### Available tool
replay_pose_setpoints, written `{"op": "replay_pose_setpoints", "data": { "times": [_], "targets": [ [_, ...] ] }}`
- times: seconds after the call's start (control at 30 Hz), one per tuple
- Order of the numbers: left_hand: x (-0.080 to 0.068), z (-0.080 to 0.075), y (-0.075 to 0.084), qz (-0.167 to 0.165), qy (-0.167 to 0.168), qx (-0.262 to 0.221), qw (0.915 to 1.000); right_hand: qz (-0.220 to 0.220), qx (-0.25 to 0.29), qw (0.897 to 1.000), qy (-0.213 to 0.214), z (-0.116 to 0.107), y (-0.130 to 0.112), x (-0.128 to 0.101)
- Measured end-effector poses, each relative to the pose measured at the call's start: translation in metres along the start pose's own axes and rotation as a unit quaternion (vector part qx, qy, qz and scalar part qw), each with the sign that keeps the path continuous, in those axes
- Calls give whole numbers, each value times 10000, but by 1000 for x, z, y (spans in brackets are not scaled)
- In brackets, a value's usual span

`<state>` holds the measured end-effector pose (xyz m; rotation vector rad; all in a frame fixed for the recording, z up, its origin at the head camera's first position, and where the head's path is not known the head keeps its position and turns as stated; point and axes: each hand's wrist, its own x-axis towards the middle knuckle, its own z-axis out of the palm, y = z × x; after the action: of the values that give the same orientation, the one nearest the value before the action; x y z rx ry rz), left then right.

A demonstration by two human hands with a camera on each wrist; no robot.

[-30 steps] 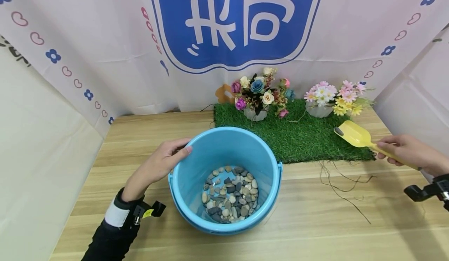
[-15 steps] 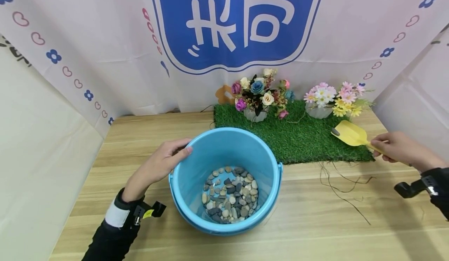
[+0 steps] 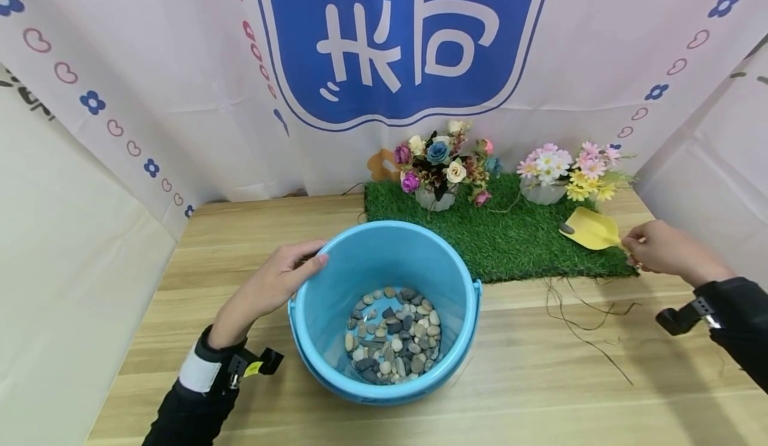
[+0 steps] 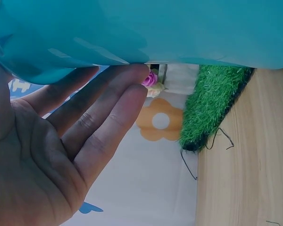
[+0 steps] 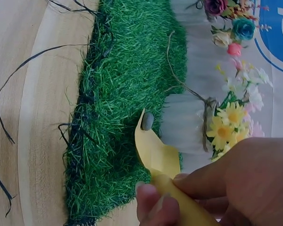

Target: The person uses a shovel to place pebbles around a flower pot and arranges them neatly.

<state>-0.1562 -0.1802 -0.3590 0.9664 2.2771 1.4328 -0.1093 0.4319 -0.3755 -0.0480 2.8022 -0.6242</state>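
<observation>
A blue bucket (image 3: pixel 336 279) stands on the wooden table, with several grey and white pebbles (image 3: pixel 393 336) in its bottom. My left hand (image 3: pixel 273 285) rests flat against its left outer wall (image 4: pixel 179 33), fingers (image 4: pixel 104 108) straight. My right hand (image 3: pixel 657 249) grips the handle of a yellow scoop (image 3: pixel 591 229) over the right end of the green turf mat (image 3: pixel 510 233). A single grey pebble (image 5: pixel 147 121) lies at the tip of the scoop (image 5: pixel 155 153), close to the white flower pot (image 5: pixel 184 122).
Two pots of artificial flowers (image 3: pixel 441 163) (image 3: pixel 570 166) stand at the back of the turf. Loose dark strands (image 3: pixel 585 316) trail over the table right of the bucket. A printed cloth backdrop (image 3: pixel 384 46) closes off the rear and both sides.
My right hand has carried the scoop left and further back, towards the right flower pot, and lowered it nearer the turf. The left hand and the bucket have stayed put.
</observation>
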Motion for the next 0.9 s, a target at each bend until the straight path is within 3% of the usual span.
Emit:
{"op": "replay_pose_setpoints", "data": {
  "times": [0.43,0.9],
  "targets": [
    [0,1,0,56,-4,-26,10000,307,-596,9976,195,-3,-19,-5],
    [-1,0,0,-72,-14,6,10000,170,-688,9953,653,-1,-24,-6]
  ]
}}
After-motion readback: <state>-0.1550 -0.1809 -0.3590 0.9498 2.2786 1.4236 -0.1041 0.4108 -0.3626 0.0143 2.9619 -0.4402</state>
